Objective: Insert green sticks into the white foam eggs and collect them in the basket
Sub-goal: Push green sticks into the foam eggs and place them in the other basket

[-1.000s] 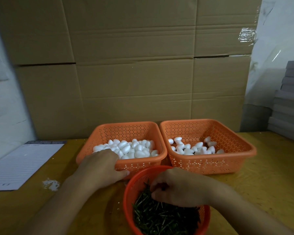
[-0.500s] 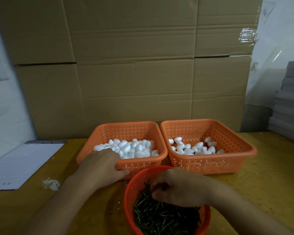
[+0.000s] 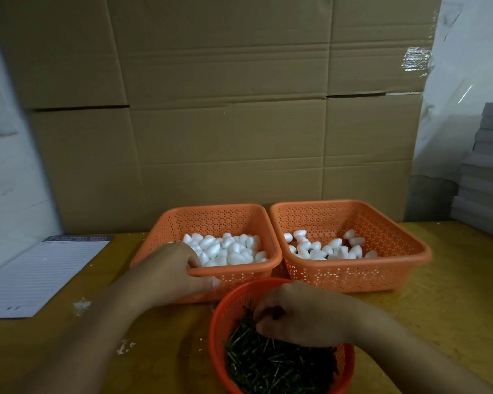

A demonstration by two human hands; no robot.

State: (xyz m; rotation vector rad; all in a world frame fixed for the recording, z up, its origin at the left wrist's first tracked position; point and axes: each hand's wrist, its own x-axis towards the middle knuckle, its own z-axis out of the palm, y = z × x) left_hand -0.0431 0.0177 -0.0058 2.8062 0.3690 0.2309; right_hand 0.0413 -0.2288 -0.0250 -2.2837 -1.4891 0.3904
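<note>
Three orange baskets sit on the yellow wooden table (image 3: 453, 294). Going left to right:

Far left: lined paper sheet (image 3: 40, 275) lying flat on the table, with small white crumbs (image 3: 81, 305) on the wood near its lower right corner.

Left hand (image 3: 168, 273): draped over the near left rim of the left rectangular basket (image 3: 211, 220). Fingers reach down inside among the white foam eggs (image 3: 225, 248); thumb lies along the outside front wall. Fingertips are hidden behind the rim, so cannot tell whether an egg is held.

Left rectangular basket: a dense heap of eggs, piled toward the near side.

Round basket (image 3: 225, 302): nearest the camera, in front of the gap between the two rectangular baskets, just beside the left one's front wall. Filled with dark green sticks (image 3: 268, 365) lying in a tangle.

Right hand (image 3: 299, 317): inside the round basket, over its far part, knuckles up, fingers curled downward and bunched at the sticks. Fingertips seem to pinch at sticks; exact count held not visible.

Right rectangular basket (image 3: 382, 223): touching or nearly touching the left one side by side. Fewer eggs (image 3: 322, 250), scattered loosely over its floor; no sticks discernible on them at this resolution.

Behind: large cardboard boxes (image 3: 239, 109) stacked against the table's far edge. Far right: stack of grey flat boards (image 3: 487, 172).
</note>
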